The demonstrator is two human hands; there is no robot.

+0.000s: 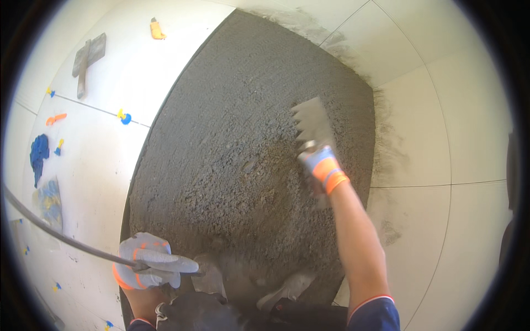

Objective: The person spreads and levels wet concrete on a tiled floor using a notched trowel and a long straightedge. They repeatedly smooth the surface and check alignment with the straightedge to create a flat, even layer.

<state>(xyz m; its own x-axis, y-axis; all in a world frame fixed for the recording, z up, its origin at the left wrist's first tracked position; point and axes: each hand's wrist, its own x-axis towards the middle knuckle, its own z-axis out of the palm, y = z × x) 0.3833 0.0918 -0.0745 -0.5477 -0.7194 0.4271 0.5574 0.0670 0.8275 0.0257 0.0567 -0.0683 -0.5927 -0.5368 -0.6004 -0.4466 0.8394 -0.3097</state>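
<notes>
My right hand point(323, 164), in a grey and orange glove, is closed round the handle of a notched trowel point(314, 117). Large teeth line the trowel's left edge, and its blade lies over rough grey mortar point(237, 110). My left hand point(152, 262), gloved alike, is low at the left edge of the mortar. Its fingers are closed about the end of a long, thin dark rod or cable point(72, 241), with one finger stretched to the right. Whether this is stiff or flexible, I cannot tell.
Large white tiles point(99, 160) border the mortar on the left; pale tiles point(411, 220) with grey smears on the right. On the left lie a wooden-handled tool point(85, 63), a yellow-orange object point(157, 30), blue-yellow tile levelling clips point(125, 116), a blue cloth point(39, 156) and a plastic bag point(49, 204).
</notes>
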